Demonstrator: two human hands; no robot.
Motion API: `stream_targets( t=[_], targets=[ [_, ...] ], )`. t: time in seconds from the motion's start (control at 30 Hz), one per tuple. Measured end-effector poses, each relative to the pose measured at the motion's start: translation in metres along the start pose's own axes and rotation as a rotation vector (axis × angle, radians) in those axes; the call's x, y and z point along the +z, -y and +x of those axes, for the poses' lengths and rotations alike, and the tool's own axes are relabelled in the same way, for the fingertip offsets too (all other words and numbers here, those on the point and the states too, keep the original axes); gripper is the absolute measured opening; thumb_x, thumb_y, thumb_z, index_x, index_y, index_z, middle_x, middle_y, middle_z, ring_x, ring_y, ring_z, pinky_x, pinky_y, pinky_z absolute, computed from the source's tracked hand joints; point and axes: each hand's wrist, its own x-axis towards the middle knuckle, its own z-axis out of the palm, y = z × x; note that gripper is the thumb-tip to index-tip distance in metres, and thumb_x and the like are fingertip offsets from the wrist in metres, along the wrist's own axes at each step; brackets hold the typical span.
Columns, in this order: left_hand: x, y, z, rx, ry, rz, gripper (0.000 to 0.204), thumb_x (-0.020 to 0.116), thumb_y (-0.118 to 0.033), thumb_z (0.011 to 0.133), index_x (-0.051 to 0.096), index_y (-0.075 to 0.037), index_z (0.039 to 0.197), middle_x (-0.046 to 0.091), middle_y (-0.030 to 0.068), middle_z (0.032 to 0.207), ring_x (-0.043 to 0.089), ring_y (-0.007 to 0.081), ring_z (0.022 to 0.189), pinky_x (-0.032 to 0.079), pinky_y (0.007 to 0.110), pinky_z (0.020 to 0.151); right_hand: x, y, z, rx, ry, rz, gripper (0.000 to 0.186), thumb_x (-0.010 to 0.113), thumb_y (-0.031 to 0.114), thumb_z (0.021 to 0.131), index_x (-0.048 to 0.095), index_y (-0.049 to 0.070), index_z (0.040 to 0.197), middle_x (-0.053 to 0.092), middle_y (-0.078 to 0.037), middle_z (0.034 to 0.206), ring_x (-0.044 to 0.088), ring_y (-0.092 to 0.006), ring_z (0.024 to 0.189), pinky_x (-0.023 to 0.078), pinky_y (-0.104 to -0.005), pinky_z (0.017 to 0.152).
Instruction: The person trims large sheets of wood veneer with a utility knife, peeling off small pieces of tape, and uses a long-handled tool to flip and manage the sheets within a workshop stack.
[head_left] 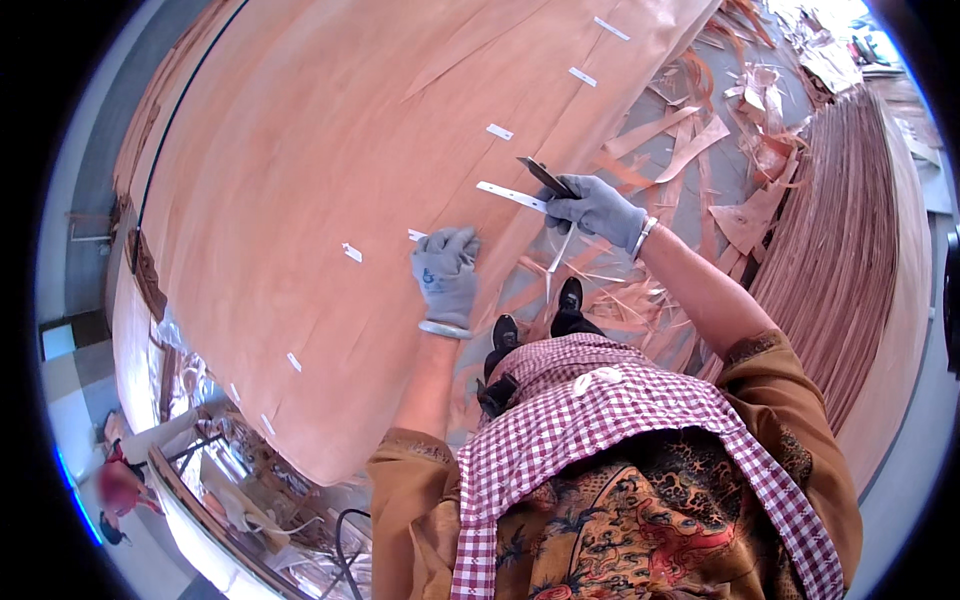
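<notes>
A broad sheet of pinkish-brown wood veneer [300, 170] spreads before me, with short white tape pieces [499, 131] stuck on it, several along its splits. My left hand [447, 275], in a grey glove, rests on the sheet with fingers curled under; what they hold, if anything, is hidden. A white tape piece [416, 235] shows beside its knuckles. Above the sheet's right edge, my gloved right hand [597, 212] is closed around a dark-bladed knife [545, 176] and a white tape strip [510, 196] with small dark marks. A narrow white length [560, 250] hangs below that hand.
At right stands a tall stack of veneer sheets [830, 250]. Torn veneer scraps [690, 150] litter the grey floor between stack and sheet, around my black shoes [570, 294]. A frame holding offcuts [230, 500] is at lower left; beyond it is another person [122, 485].
</notes>
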Motion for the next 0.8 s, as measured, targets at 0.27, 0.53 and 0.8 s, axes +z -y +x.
stream_targets(
  t=[0.27,0.53,0.8],
  targets=[
    [0.005,-0.019,0.009,0.159,0.012,0.291,0.046,0.062,-0.011,0.078,0.057,-0.016,0.123,0.057,0.004,0.118,0.056,0.0233,0.087,0.042,0.038,0.07,-0.03,0.011,0.026,0.071,0.126,-0.306,0.031,0.054,0.005,0.083,0.061,0.005,0.113,0.057,0.0,0.074,0.053,-0.0062,0.066,0.046,-0.022,0.061],
    [0.007,-0.059,0.037,0.13,0.584,0.724,0.068,0.058,-0.009,0.077,0.037,-0.019,0.141,0.047,0.0017,0.128,0.054,0.0198,0.081,0.045,0.037,0.063,-0.032,-0.007,0.038,-0.16,0.003,-0.597,0.028,0.057,0.01,0.081,0.056,0.001,0.107,0.061,-0.009,0.075,0.057,-0.0128,0.066,0.048,-0.0296,0.062],
    [0.003,-0.068,0.047,0.088,0.578,0.735,0.061,0.056,-0.013,0.082,0.038,-0.026,0.139,0.051,0.0007,0.115,0.057,0.0199,0.082,0.047,0.037,0.058,-0.046,-0.025,0.035,-0.084,0.015,-0.428,0.021,0.064,0.015,0.083,0.053,0.0,0.092,0.062,-0.009,0.072,0.058,-0.0125,0.059,0.048,-0.0287,0.054]
  ],
)
